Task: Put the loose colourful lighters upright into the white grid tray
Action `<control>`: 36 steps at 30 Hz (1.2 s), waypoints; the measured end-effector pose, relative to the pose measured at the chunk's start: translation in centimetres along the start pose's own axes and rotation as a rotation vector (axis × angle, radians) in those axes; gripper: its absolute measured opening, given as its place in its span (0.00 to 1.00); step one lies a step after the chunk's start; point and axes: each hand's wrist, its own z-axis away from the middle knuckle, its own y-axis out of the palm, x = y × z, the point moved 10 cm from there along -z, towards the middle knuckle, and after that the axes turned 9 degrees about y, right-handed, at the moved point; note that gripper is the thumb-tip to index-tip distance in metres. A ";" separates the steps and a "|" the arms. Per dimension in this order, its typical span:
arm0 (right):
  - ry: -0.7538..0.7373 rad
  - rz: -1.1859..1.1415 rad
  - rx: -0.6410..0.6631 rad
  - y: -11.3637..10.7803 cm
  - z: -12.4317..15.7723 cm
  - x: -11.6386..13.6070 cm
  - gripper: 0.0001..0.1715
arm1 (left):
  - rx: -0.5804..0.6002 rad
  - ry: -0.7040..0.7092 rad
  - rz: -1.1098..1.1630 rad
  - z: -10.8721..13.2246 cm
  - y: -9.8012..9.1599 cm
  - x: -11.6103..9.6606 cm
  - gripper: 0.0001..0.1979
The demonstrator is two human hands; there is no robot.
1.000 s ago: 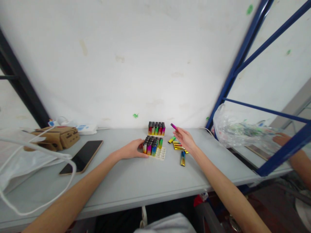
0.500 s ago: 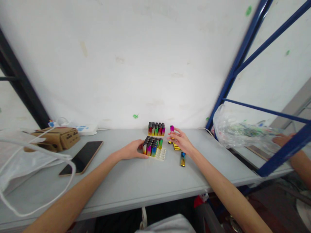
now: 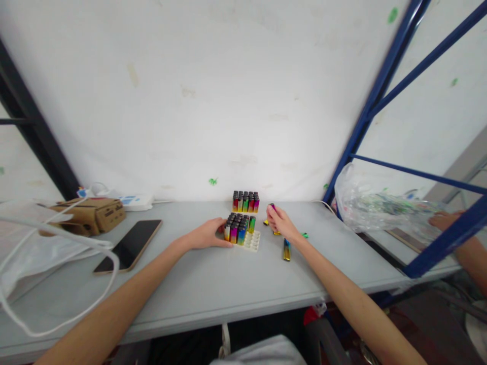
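My left hand (image 3: 207, 234) rests on the grey table (image 3: 213, 284), its fingers curled against the left side of a white tray (image 3: 253, 241) that holds several upright rainbow-coloured lighters (image 3: 238, 228). My right hand (image 3: 279, 221) is closed on a pink lighter (image 3: 272, 207), held low just right of that tray. Loose lighters lie on the table under and beside this hand, one blue-gold lighter (image 3: 286, 250) nearest me. A second full block of lighters (image 3: 245, 201) stands behind, by the wall.
A black phone (image 3: 129, 245), a cardboard box (image 3: 89, 215), a white power strip (image 3: 127, 201) and a white bag with cord handles (image 3: 34, 253) lie at the left. A blue frame (image 3: 365, 126) and a clear plastic bag (image 3: 376, 205) stand at the right, with another person's hand (image 3: 443, 220) behind.
My right hand has come down and leftward with the pink lighter, from raised above the loose pile to low beside the tray. My left hand has stayed on the tray.
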 end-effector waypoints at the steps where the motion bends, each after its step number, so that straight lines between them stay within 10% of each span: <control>1: -0.017 0.051 -0.023 -0.2 0.1 0.1 0.35 | -0.001 -0.002 0.001 0.0 0.0 0.0 0.30; 11: -0.157 0.435 -0.300 -2.1 0.6 1.2 0.31 | -0.005 -0.004 -0.001 0.0 0.0 0.0 0.30; 26: -0.352 0.719 -0.057 2.4 2.3 3.7 0.23 | -0.002 0.018 0.044 0.0 0.2 -0.1 0.31; 36: -0.376 0.942 0.024 3.3 2.5 3.0 0.38 | 0.000 0.003 0.019 0.1 0.1 -0.1 0.31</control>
